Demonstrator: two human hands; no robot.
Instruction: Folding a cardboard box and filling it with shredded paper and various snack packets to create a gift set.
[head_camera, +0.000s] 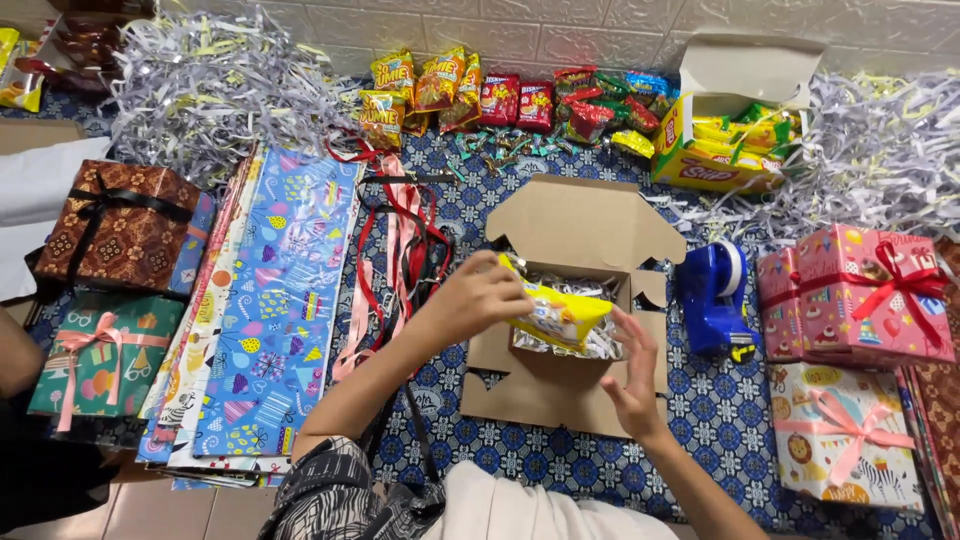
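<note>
Surface: a table (560, 470) covered with a blue patterned cloth, backed by a pale tiled wall.
Shredded paper: two silvery heaps, one at the far left (200, 85), one at the far right (880, 140).
Wrapping paper: a stack of colourful sheets (270, 300) lying left of centre, the top one blue with party motifs.
Cardboard box: an open brown box (570, 330) in the middle of the table, flaps spread, with shredded paper inside.
Wrapped gifts, right: a pink box with a red ribbon (860, 295), and below it a pale box with a pink bow (840, 435).
Wrapped gifts, left: a brown box with a black ribbon (120, 225), and below it a green box with a pink ribbon (100, 355).
Snack carton: an open yellow carton (725, 150) of packets beyond the cardboard box.
Loose snacks: a row of small packets (500, 100) along the wall.
Ribbons: red, pink and black lengths (405, 240) between the wrapping paper and the cardboard box.
Tape dispenser: blue (712, 295), just right of the cardboard box.
Left hand (475, 300): closed on one end of a yellow snack packet (560, 315).
Right hand (635, 375): fingers spread wide, palm beside the packet's other end; contact cannot be told.
Yellow snack packet: held over the open cardboard box, just above its shredded paper.
</note>
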